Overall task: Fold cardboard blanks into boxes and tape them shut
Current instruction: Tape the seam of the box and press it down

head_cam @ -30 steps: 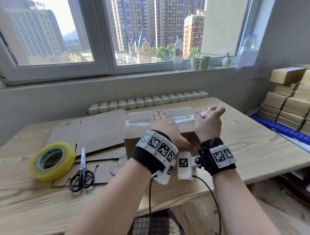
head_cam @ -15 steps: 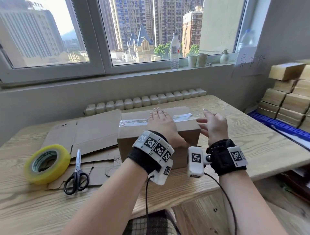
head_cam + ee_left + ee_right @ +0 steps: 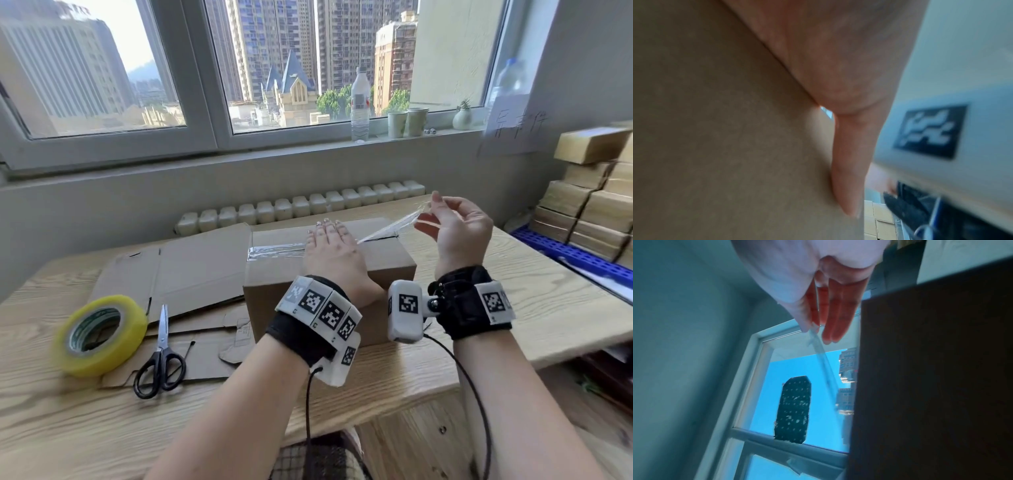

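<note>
One box (image 3: 329, 274) sits mid-bench (image 3: 534, 301). The left hand (image 3: 330, 253) lies flat on its top, fingers straight; the right hand (image 3: 455, 229) pinches one tape strip (image 3: 387, 229) lifted off the box's right end. Left: one tape roll (image 3: 99, 335), one pair of scissors (image 3: 161, 356).

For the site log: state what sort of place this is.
Probably a high-rise room used as a packing station: wooden table by a window facing towers, stacked boxes at right, flat blanks and tape roll.

Left hand (image 3: 330, 250) lies flat, fingers straight; right hand (image 3: 454, 228) raised, fingertips pinching.
</note>
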Demonstrator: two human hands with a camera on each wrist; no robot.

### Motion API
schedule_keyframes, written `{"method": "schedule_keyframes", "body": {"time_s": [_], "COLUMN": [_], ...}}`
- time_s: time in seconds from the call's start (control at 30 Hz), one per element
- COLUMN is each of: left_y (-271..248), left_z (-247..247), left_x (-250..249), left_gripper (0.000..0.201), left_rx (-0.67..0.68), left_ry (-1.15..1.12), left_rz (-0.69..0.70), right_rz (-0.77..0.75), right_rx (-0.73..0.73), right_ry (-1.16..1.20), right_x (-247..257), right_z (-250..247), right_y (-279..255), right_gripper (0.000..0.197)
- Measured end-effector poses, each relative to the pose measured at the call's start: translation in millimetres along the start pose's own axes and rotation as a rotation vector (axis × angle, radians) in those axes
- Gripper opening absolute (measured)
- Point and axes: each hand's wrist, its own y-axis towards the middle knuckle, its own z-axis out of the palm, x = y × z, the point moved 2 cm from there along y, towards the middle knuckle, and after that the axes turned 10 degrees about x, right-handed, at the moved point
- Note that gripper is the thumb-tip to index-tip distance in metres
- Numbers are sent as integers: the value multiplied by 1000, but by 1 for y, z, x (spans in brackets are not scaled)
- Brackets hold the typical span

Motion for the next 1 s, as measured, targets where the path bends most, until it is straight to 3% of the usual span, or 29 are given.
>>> {"method": "schedule_keyframes", "body": {"time_s": [0.33, 0.53, 0.7, 0.8, 1.0], "left_y": [2, 3, 3, 3, 2], "left_z": [-1, -2, -3, -3, 0], "left_x": [1, 1, 0, -1, 1], "left_gripper": [144, 141, 137, 137, 138], "left_rx": [35, 45, 54, 55, 28], "left_ry": [-3, 5, 26, 33, 4], "left_rz": [3, 6, 15, 7, 13], "right_rz": [246, 278, 202, 146, -88], "right_rx": [35, 185, 241, 219, 213], "right_ry": [-23, -286, -435, -383, -497], "right_x": [-49, -55, -44, -30, 16], "right_z": [-32, -39, -38, -32, -16], "right_y": [-2, 7, 12, 12, 11], "right_gripper": [15, 23, 28, 30, 25]}}
